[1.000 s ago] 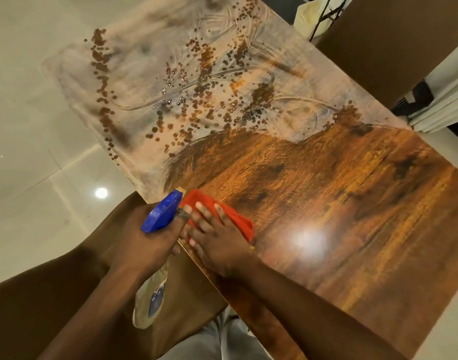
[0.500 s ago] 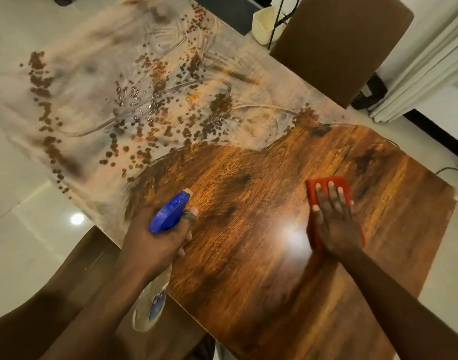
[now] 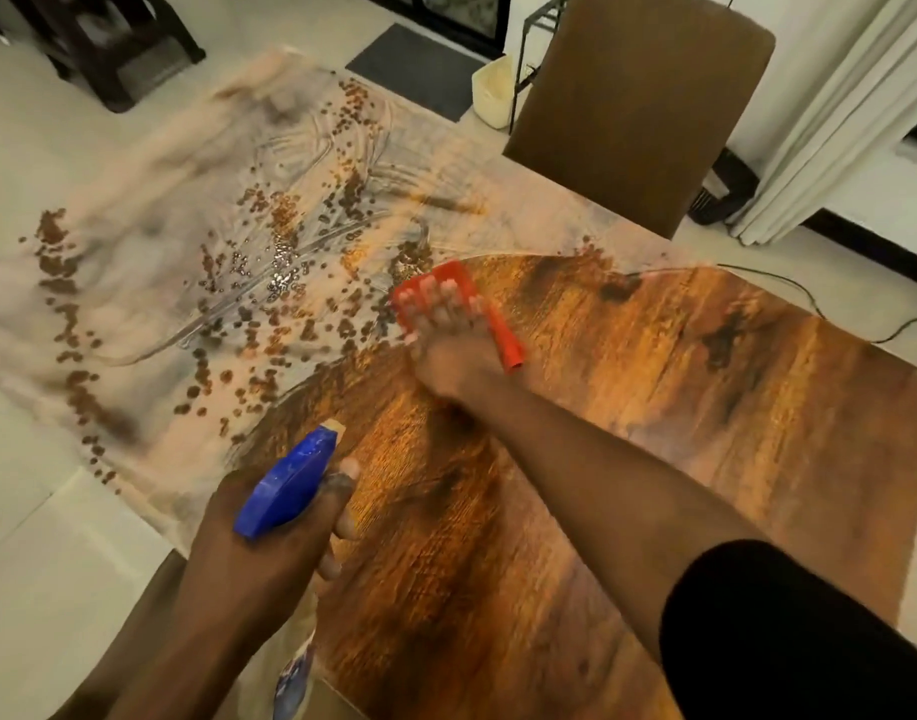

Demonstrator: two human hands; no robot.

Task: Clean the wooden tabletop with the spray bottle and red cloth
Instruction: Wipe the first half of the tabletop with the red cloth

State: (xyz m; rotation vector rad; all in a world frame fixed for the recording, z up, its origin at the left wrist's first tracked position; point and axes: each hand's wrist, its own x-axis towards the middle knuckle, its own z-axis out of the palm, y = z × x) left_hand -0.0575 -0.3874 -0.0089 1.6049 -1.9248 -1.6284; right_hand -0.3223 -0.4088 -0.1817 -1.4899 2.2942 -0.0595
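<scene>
The red cloth [image 3: 498, 324] lies mid-tabletop [image 3: 627, 459], pressed flat under the right hand [image 3: 453, 345], fingers spread open on it, at the border of the dusty, spotted far half. The left hand [image 3: 269, 543] grips the spray bottle [image 3: 290, 485] over the near-left edge. A brown chair [image 3: 633, 111] stands beyond the far edge.

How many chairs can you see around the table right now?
1 clearly: a brown chair at the tabletop's far edge. Dark furniture at top left may be another; anything nearer the camera is hidden.
</scene>
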